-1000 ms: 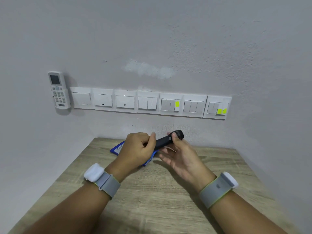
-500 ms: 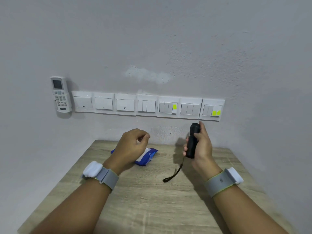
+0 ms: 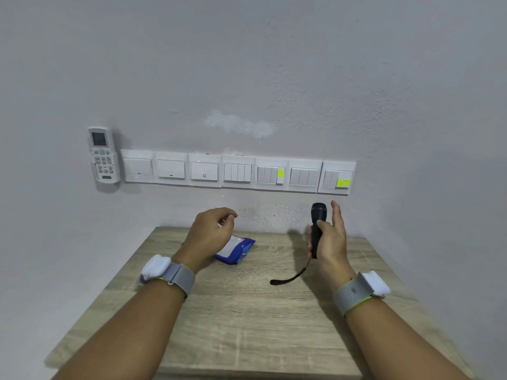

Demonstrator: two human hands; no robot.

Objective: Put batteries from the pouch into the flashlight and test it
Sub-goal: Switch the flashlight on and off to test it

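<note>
My right hand [image 3: 330, 237] grips a black flashlight [image 3: 317, 226] upright, its head pointing up toward the wall; the index finger is stretched out beside the head. A black wrist strap [image 3: 290, 278] hangs from the flashlight's lower end down to the table. My left hand [image 3: 211, 233] hovers loosely curled over the far left of the table, holding nothing I can see. Behind and under it lies the blue and white pouch [image 3: 236, 250], partly hidden by the hand. No batteries are visible.
The wooden table [image 3: 247, 325] stands against a grey wall. A row of white switch plates [image 3: 238, 172] runs along the wall above it, with a white remote [image 3: 103, 156] in a holder at the left end.
One second ago both hands held the flashlight lying across the middle. My left hand let go; my right hand carried it to the right and turned it upright, where it now stays.
</note>
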